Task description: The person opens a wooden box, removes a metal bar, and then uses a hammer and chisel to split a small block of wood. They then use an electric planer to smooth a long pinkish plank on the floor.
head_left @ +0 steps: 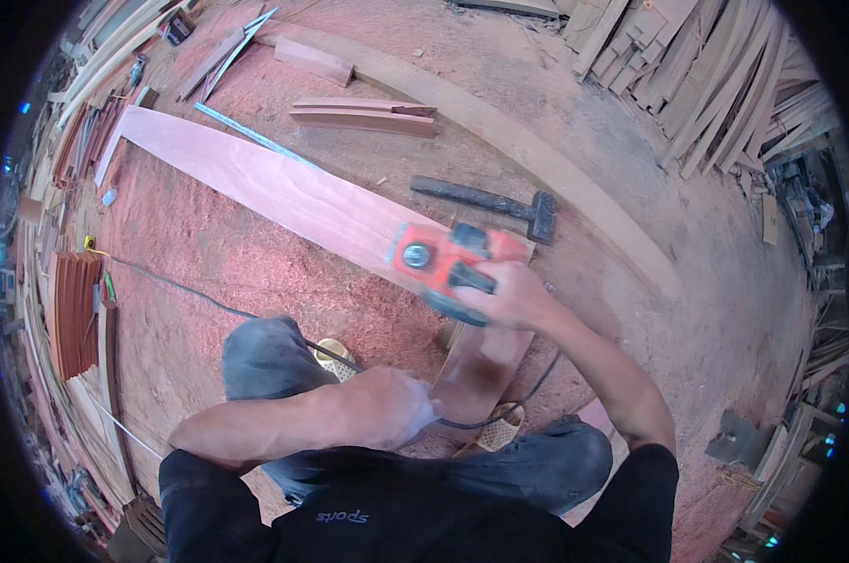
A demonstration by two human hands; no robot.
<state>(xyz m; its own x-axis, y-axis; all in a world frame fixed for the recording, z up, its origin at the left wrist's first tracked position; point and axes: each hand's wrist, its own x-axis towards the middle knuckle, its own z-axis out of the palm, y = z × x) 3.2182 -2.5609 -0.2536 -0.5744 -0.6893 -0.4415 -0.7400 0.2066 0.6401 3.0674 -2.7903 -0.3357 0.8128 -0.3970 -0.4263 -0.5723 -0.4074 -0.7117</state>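
A red and black electric hand planer point(443, 272) rests on the right part of a long pinkish plank point(283, 192). My right hand point(509, 296) is wrapped round the planer's rear handle; both look slightly blurred. Closer to me, my left hand point(396, 408) hangs above my lap, beside a shorter board point(485, 371) that reaches from under the planer toward me. Motion smears its fingers, so their hold does not show. A dark power cord point(208, 300) runs in from the left, passes by the left hand and loops up on the right.
A hammer point(481, 195) lies beyond the plank. Further off are short wood pieces point(363, 117), a long curved board point(499, 141) and a blue-white straight strip point(255, 133). Stacked timber point(75, 314) stands at left, piled slats point(725, 84) at far right. Pink shavings point(218, 244) cover the floor.
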